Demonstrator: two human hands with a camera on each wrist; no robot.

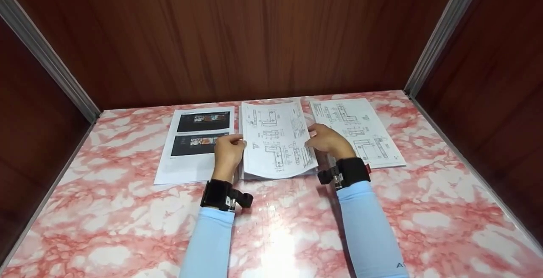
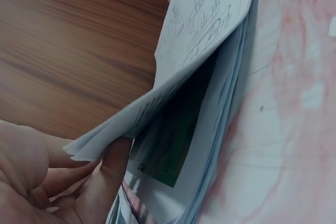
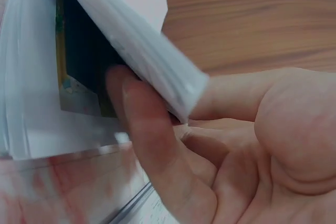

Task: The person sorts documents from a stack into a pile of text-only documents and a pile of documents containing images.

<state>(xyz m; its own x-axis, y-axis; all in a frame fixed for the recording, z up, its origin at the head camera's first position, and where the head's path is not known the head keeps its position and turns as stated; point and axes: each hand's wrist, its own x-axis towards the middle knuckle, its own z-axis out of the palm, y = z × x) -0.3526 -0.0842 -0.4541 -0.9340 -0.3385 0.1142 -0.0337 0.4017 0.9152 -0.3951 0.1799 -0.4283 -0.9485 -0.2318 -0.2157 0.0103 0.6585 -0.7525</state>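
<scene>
On the pink marbled desk, at the middle of its far edge near the wood-grain back wall, lies a stack of printed sheets. Its top sheet, printed with line drawings, is lifted off the stack and bowed upward. The left hand pinches the left edge of that top sheet, thumb above and fingers curled beneath it. The right hand grips the sheet's right edge the same way, its fingers tucked under the paper. Under the raised sheet a page with a dark picture shows. Just left of the stack lies a sheet with two dark pictures; just right of it lies another drawing sheet.
</scene>
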